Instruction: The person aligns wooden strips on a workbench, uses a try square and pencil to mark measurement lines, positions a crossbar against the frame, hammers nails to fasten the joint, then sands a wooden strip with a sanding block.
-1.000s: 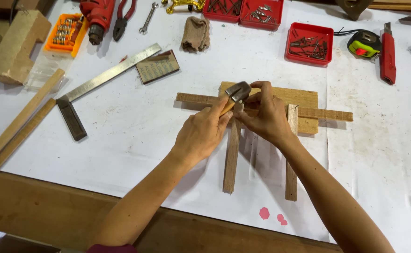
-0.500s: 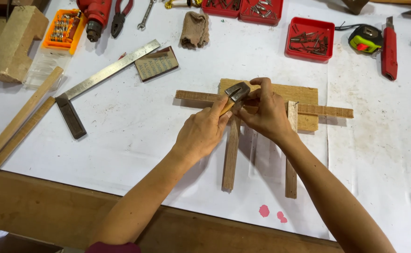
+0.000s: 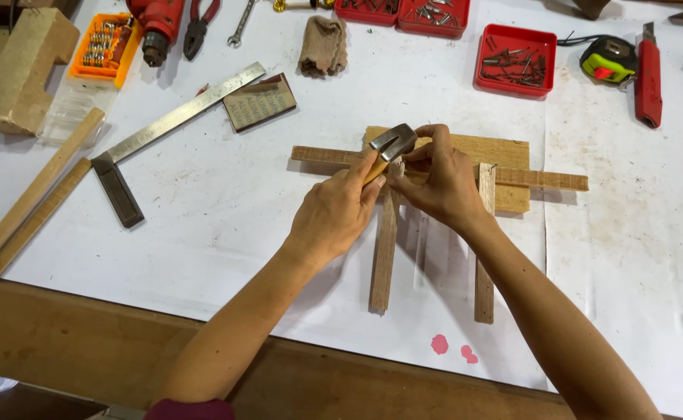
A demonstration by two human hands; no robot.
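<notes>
My left hand point(image 3: 334, 214) is closed around a small hammer point(image 3: 390, 143), fingers wrapped on the short wooden handle right up under the metal head, which sits tipped just above the top of a wooden slat point(image 3: 384, 249). I judge the grip is choked up that far for control, since the head has little room beside my other hand. My right hand point(image 3: 439, 179) has its fingertips pinched together at the slat's upper end, next to the hammer head; whatever they pinch is too small for me to make out.

The slat runs toward me from under my hands. A second slat point(image 3: 484, 249) lies alongside it to the right, apart from it, and both cross a long crosspiece point(image 3: 544, 180) that rests over a flat wooden block point(image 3: 485, 148). The block seems to be there as backing under the joint.

Everything lies on white paper point(image 3: 217, 218) covering the bench. To the left there is open paper before the steel try square point(image 3: 124, 163) and two loose wood strips point(image 3: 26, 206). To the right the paper is bare out to the edge of view. Behind the work sit a red tray of nails point(image 3: 515, 58), a tape measure point(image 3: 607, 60) and a red utility knife point(image 3: 647, 74), well apart from my hands. The bench's wooden front edge point(image 3: 85, 334) runs close below the slat ends.
</notes>
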